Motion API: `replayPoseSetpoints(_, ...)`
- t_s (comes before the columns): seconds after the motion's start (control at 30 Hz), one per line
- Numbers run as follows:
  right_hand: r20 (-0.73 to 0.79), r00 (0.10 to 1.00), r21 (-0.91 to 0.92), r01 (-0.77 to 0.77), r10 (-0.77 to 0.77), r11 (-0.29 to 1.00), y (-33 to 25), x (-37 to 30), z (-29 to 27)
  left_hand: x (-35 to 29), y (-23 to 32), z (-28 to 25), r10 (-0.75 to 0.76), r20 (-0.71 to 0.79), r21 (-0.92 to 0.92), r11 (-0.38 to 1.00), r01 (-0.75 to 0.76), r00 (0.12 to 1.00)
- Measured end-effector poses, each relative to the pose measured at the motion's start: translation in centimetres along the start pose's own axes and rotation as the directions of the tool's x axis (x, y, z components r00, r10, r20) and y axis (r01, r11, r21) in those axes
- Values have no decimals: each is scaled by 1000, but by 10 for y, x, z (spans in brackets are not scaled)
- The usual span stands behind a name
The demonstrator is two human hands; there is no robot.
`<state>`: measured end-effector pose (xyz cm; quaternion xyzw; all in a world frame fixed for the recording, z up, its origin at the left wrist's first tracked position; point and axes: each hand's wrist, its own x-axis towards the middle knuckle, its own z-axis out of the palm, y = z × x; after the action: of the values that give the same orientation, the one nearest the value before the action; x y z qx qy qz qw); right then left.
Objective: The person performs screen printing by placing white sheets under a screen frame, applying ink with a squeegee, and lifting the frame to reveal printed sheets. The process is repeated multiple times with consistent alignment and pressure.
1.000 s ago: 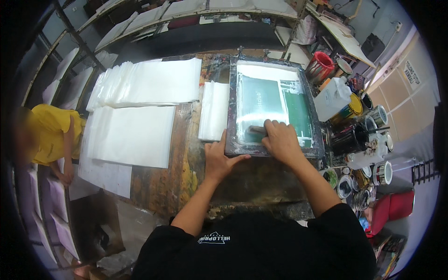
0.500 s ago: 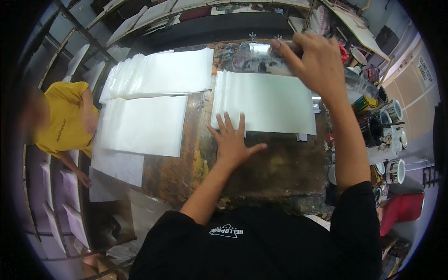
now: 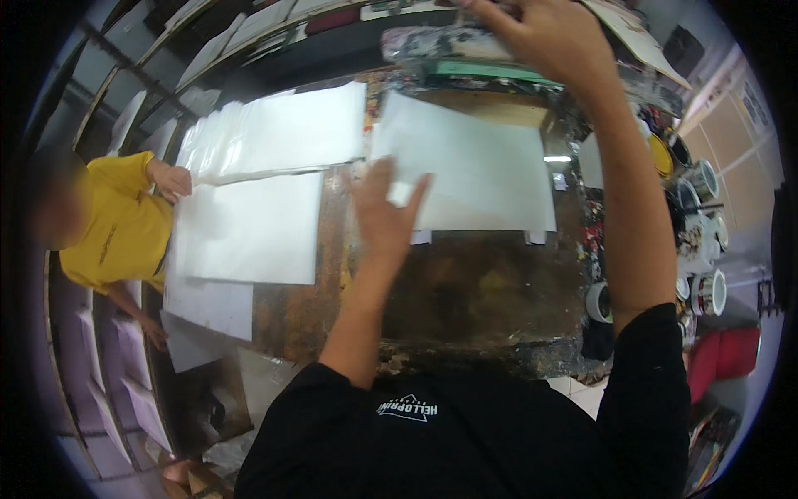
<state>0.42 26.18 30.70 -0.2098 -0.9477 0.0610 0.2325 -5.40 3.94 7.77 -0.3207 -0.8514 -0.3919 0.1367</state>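
Head view, left hand (image 3: 382,209) spread open by white sheet (image 3: 478,179), right hand (image 3: 564,40) at tipped-up frame (image 3: 428,43), can't tell if gripping.

On the left of the surface (image 3: 490,291), the back stack of sheets (image 3: 291,129) sits right behind the front stack (image 3: 249,229), with another sheet (image 3: 474,175) to their right. Frame (image 3: 445,46)'s up behind that, cans (image 3: 704,181) crowd the right side, co-worker (image 3: 125,216)'s off left.
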Motion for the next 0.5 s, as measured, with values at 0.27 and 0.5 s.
replayPoseSetpoints(0.27, -132, 971, -19, 197, -198, 980, 13, -8, 17, -17, -118, -60, -118, -275, 390, 893, 223, 954)
replayPoseSetpoints(0.5, -155, 972, -10, 178, -177, 984, 10, -2, 12, -59, 39, 116, 235, 505, 83, 945, -318, 831)
